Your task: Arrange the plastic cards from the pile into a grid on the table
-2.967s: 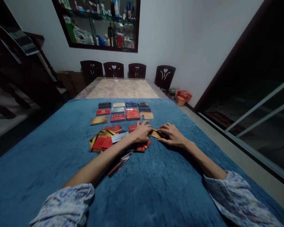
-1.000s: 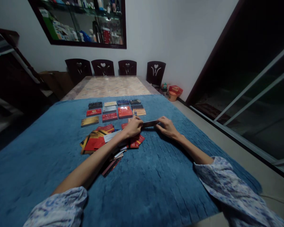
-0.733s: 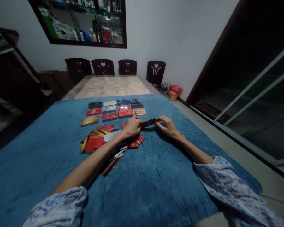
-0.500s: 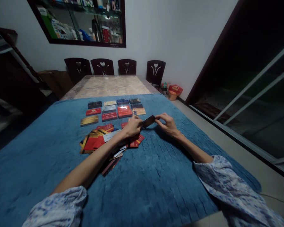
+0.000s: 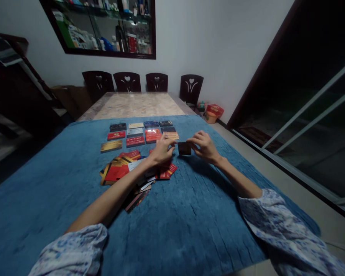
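Note:
My right hand (image 5: pixel 204 147) pinches a dark bank-type card (image 5: pixel 184 148) at its right side. The card stands on edge just above the blue cloth. My left hand (image 5: pixel 162 150) is at the card's left, its index fingertip close to the upper corner and its thumb apart from it; whether it touches, I cannot tell. Under and beside my left wrist lies a loose heap of red, gold and white cards (image 5: pixel 115 170), partly hidden by the forearm. Beyond it, several neat card stacks stand in rows, among them a gold one (image 5: pixel 111 146) and a red one (image 5: pixel 153 135).
A blue plush cloth (image 5: pixel 175 230) covers the near part of the table; the bare marbled top (image 5: pixel 138 103) shows beyond. Several dark chairs (image 5: pixel 127 81) line the far wall under a glass cabinet (image 5: pixel 109 30). A red and orange container (image 5: pixel 213 113) stands on the floor at right.
The dark card has turned from tilted to upright on its edge. My left fingers have come away from their grip on its left side. The view has shifted slightly.

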The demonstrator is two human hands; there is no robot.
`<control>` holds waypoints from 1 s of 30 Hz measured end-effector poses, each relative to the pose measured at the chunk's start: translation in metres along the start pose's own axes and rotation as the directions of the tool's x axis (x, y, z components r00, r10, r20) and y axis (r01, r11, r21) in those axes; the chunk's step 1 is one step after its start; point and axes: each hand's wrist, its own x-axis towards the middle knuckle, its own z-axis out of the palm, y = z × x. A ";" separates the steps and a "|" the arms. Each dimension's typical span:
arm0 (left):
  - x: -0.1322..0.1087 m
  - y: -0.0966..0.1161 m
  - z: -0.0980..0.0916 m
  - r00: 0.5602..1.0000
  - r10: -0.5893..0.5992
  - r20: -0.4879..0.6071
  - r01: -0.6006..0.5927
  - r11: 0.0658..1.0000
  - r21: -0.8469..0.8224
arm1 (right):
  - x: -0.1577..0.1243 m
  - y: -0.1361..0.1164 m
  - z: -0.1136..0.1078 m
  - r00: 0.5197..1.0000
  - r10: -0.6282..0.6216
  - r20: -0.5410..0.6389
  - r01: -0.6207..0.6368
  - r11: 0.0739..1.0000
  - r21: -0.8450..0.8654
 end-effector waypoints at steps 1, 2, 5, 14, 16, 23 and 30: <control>0.000 0.002 -0.001 1.000 0.014 -0.025 -0.014 1.000 -0.015 | 0.003 -0.002 0.000 1.000 -0.023 0.014 0.024 1.000 -0.021; -0.001 0.003 -0.002 0.998 0.030 -0.049 -0.031 0.999 -0.032 | 0.006 -0.004 -0.001 0.999 -0.044 0.028 0.045 0.998 -0.036; -0.002 0.008 -0.004 0.992 0.065 -0.105 -0.072 0.995 -0.072 | 0.015 -0.012 0.001 0.994 -0.087 0.064 0.091 0.994 -0.054; -0.001 0.005 -0.007 0.993 0.053 -0.106 -0.057 0.998 -0.037 | 0.006 -0.014 0.026 0.999 -0.028 0.038 0.028 1.000 -0.010; -0.002 0.004 -0.009 0.994 0.052 -0.093 -0.055 0.998 -0.029 | -0.001 -0.011 0.032 0.998 -0.002 0.055 0.001 1.000 0.013; -0.002 0.002 -0.015 0.998 -0.042 -0.043 0.043 0.998 0.039 | -0.016 -0.006 0.044 0.996 0.047 0.072 -0.055 0.993 0.109; -0.003 -0.007 -0.011 0.998 -0.052 -0.026 0.055 0.993 0.105 | -0.016 -0.006 0.042 0.999 0.042 0.023 -0.044 0.995 0.093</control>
